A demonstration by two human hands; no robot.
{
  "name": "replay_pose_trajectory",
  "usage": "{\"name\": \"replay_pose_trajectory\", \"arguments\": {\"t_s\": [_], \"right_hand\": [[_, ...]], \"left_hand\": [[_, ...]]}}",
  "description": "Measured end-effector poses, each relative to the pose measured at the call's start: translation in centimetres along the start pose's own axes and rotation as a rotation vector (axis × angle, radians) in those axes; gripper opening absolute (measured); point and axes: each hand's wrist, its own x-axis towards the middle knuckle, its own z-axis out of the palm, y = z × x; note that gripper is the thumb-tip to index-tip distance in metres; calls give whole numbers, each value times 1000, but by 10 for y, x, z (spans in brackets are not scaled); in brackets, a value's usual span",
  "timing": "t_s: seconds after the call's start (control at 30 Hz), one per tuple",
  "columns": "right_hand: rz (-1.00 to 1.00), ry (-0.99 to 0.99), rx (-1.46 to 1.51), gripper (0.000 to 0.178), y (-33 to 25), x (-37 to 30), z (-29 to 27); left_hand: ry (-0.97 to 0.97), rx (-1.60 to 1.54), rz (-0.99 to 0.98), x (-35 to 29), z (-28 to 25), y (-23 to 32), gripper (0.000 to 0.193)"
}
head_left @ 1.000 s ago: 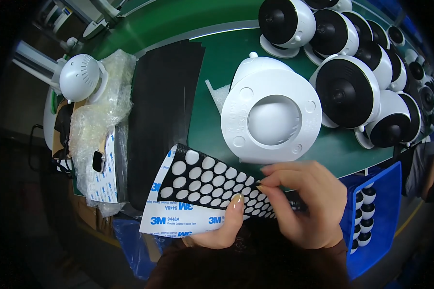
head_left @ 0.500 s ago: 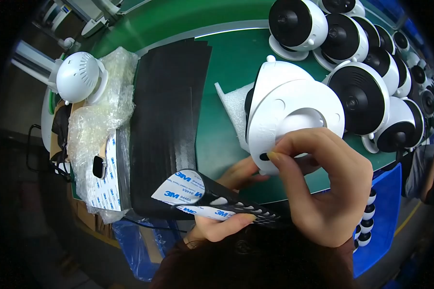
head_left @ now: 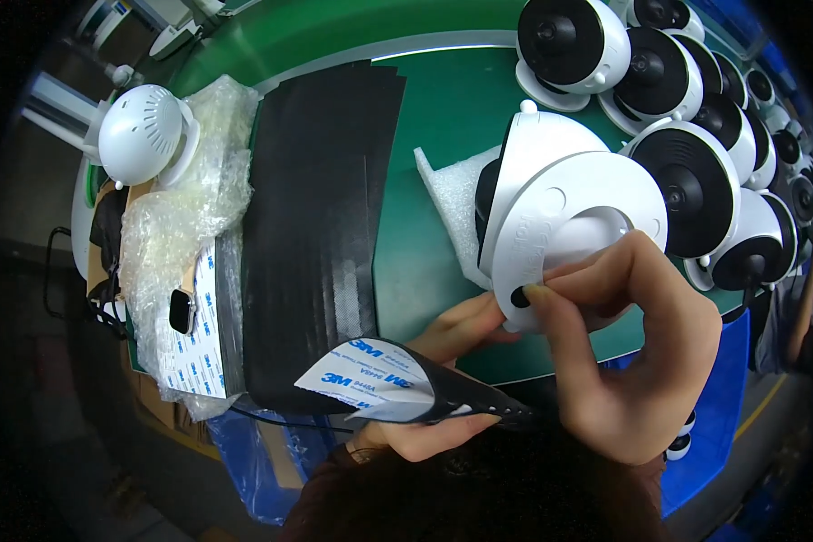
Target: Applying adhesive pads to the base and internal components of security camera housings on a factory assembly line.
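Note:
A white round-headed device (head_left: 546,135) with a black front leans on a white foam block (head_left: 452,203), its flat ring-shaped base (head_left: 524,226) facing me. My right hand (head_left: 646,361) is closed, thumb and index finger pinched at the base's lower rim on a small black round pad (head_left: 519,296). The pad appears to touch a spot on the rim. My left hand (head_left: 434,438) grips a curled black sheet of adhesive pads (head_left: 375,379) with a white printed backing. Its fingers reach past the sheet to the base's lower edge.
Several similar black-and-white devices (head_left: 682,190) crowd the right side. Black sheets (head_left: 312,181) lie left of centre, beside bubble wrap (head_left: 185,217) with a smartwatch (head_left: 182,312) on a white-backed stack. Another white device (head_left: 140,135) stands far left. A blue bin (head_left: 718,415) sits lower right.
The curled sheet has tilted, so its row of holes shows less. More of the black pad shows beside my right thumb. The whole scene has shifted slightly in view.

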Motion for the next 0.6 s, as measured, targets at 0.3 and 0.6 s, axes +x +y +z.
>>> {"name": "replay_pose_trajectory", "arguments": {"t_s": [0.3, 0.6], "right_hand": [[-116, 103, -24, 21, 5, -10, -9], [-482, 123, -336, 26, 13, -11, 0]], "left_hand": [[25, -123, -297, -4, -1, 32, 68], [180, -328, -165, -6, 12, 20, 22]]}}
